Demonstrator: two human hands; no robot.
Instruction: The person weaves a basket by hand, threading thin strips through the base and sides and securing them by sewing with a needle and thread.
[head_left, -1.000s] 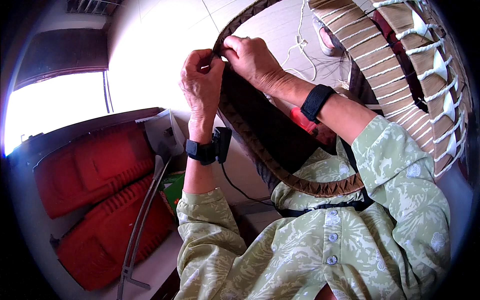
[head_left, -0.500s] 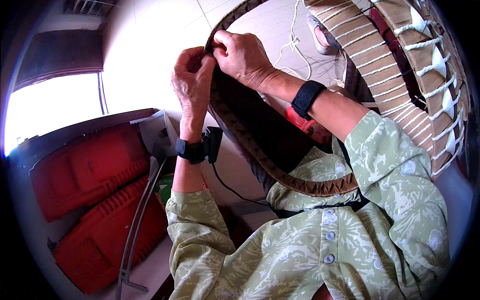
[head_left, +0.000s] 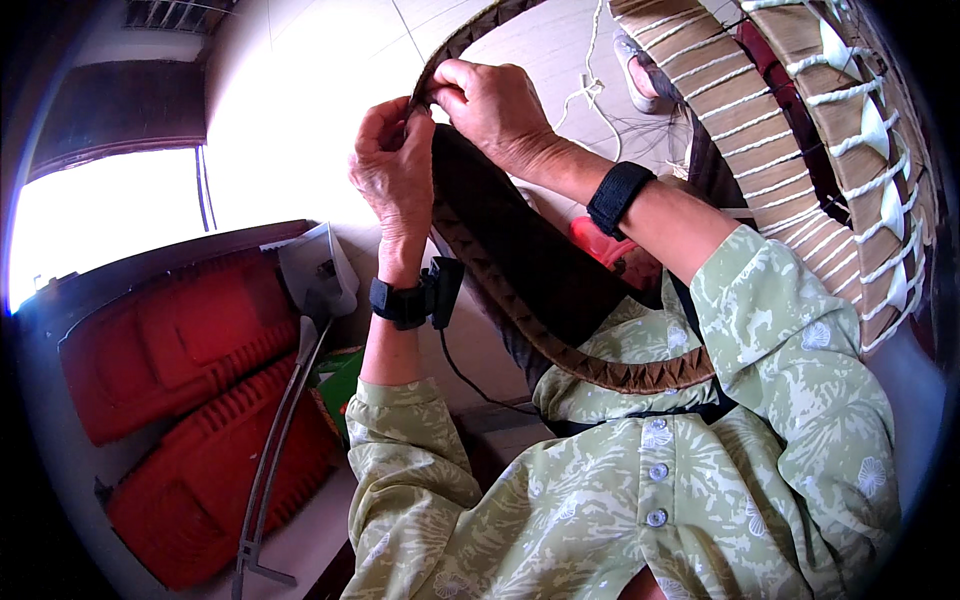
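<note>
Brown pleated band (head_left: 600, 371), pinched by curled left hand (head_left: 397, 180) and curled right hand (head_left: 500, 115)

Where the left hand (head_left: 395, 180) and the right hand (head_left: 495, 110) meet on the pleated brown band (head_left: 620, 375), their grip hides most of the fingertips and whatever lies between them (too small and dark to tell), and the band runs out past the top edge. The cord-laced brown frame (head_left: 745, 115) is cut off above, and the right forearm (head_left: 675, 215) covers part of a red thing (head_left: 597, 242) of unclear kind. At the right edge of the counter (head_left: 322, 515), a green thing (head_left: 342, 387) is partly hidden behind the left forearm (head_left: 390, 355).
</note>
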